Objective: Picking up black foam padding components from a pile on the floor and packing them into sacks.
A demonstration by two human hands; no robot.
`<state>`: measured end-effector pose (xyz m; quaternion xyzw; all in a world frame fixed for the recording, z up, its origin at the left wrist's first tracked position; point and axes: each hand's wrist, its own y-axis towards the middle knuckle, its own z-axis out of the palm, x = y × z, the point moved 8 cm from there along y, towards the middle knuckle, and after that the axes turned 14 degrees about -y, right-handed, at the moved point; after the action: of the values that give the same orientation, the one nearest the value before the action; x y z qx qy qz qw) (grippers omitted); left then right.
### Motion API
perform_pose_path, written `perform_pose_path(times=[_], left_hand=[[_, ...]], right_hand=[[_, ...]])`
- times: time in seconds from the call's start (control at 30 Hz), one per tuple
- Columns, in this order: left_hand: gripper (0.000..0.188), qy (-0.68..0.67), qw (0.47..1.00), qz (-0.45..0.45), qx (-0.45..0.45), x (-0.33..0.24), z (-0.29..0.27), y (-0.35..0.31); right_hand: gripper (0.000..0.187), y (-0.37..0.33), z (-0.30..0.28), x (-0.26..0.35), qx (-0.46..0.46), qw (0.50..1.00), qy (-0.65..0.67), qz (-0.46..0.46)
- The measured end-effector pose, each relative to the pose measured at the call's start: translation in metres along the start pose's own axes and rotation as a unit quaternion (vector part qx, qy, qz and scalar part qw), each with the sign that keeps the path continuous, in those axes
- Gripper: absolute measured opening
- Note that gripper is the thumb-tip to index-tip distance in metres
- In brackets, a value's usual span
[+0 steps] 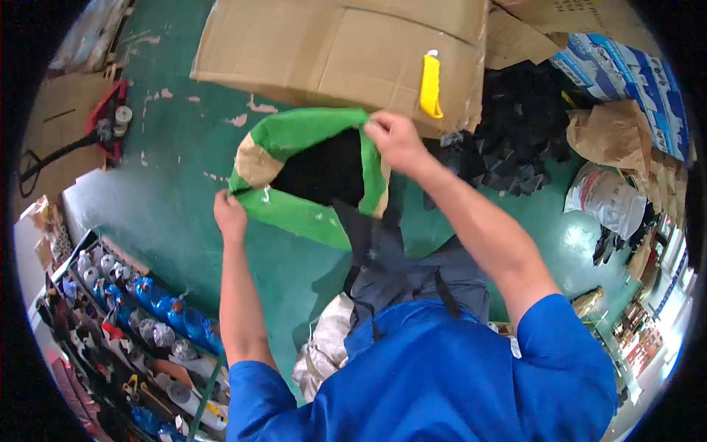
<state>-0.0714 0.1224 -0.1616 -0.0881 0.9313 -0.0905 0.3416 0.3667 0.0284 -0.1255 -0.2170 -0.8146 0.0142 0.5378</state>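
A green and tan sack [302,222] is held with its mouth spread wide in front of my legs. Dark black material [321,168] fills the view through the opening; its kind cannot be made out. My left hand [230,214] pinches the rim at the near left. On the far right side of the rim, my right hand [398,142] has its fingers closed on the folded edge. The sack's lower part is partly hidden behind its rim and my dark trousers.
Beyond the sack lies a large cardboard box [294,51] with a long yellow object [430,87] on it. Black scraps [521,125] are heaped to the right, near a white sack [605,199]. A rack with blue-wrapped goods [173,309] stands at the left; a whitish sack [324,342] lies beside me.
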Motion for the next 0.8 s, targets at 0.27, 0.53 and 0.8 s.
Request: perform_pose_path(times=[0.27, 0.53, 0.8], left_hand=[[0.036, 0.064, 0.997, -0.033, -0.029, -0.037, 0.015, -0.023], [0.08, 0.201, 0.929, 0.311, 0.016, -0.19, 0.064, -0.075], [0.058, 0.469, 0.792, 0.391, 0.023, -0.138, 0.105, -0.051]], right_hand=[[0.081, -0.092, -0.008, -0.026, 0.002, 0.992, 0.016, 0.129], [0.095, -0.185, -0.013, -0.067, 0.253, 0.941, -0.055, 0.216], [0.083, -0.232, 0.008, -0.109, 0.246, 0.935, 0.034, 0.252]])
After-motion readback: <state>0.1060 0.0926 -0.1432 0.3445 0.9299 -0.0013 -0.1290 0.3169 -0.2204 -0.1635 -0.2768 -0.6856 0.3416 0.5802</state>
